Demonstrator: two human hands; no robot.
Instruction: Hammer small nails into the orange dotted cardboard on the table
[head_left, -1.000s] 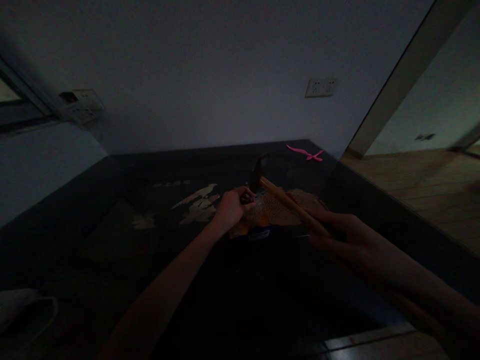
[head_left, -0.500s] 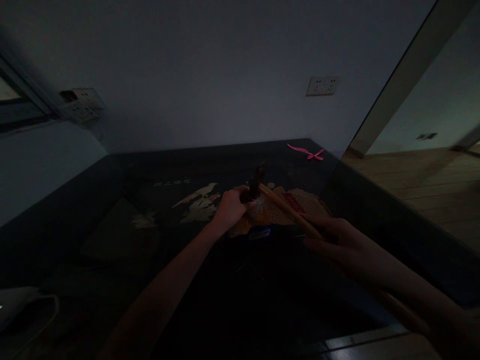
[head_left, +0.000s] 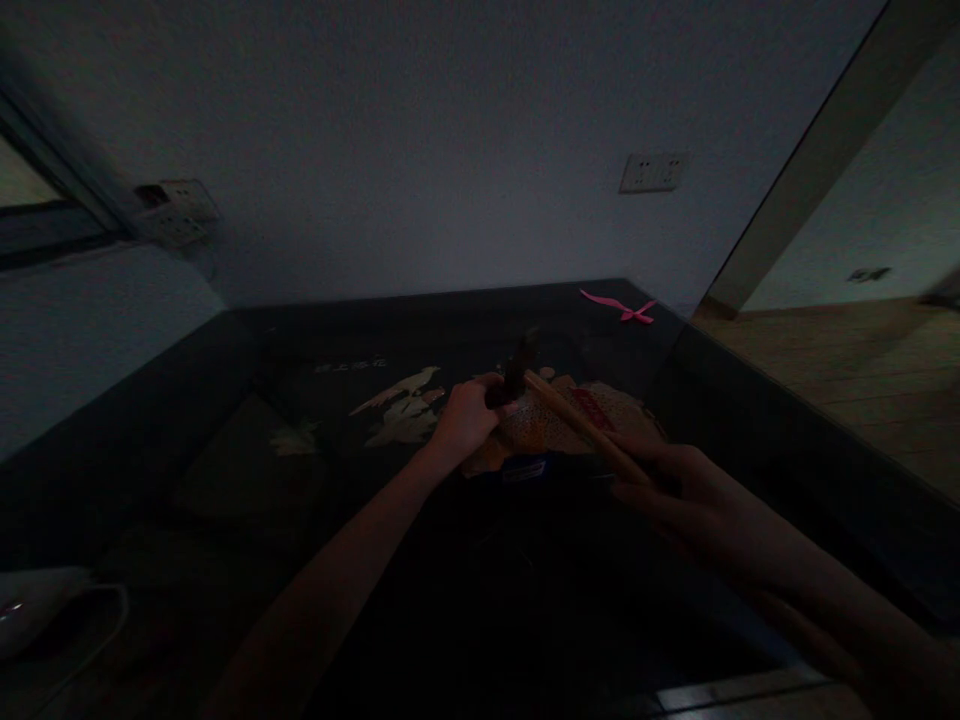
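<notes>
The scene is very dim. My right hand point(head_left: 675, 480) grips the wooden handle of a hammer point(head_left: 570, 415), whose dark head sits low, just right of my left hand point(head_left: 469, 415). My left hand is closed, pinching something small against a tan perforated leather piece point(head_left: 555, 425) on the dark table point(head_left: 225, 480); what it pinches is too dark to make out. A red label and a blue item point(head_left: 525, 468) lie at the leather's edge.
Pale scraps point(head_left: 401, 405) lie left of my left hand. A pink ribbon point(head_left: 619, 305) rests at the table's far right corner. A white object with a cord point(head_left: 45, 605) sits at the near left. Wall sockets point(head_left: 652, 172) are behind.
The hammer head has dropped from a raised position down beside my left hand. The view has shifted slightly; the left hand stays in place on the leather.
</notes>
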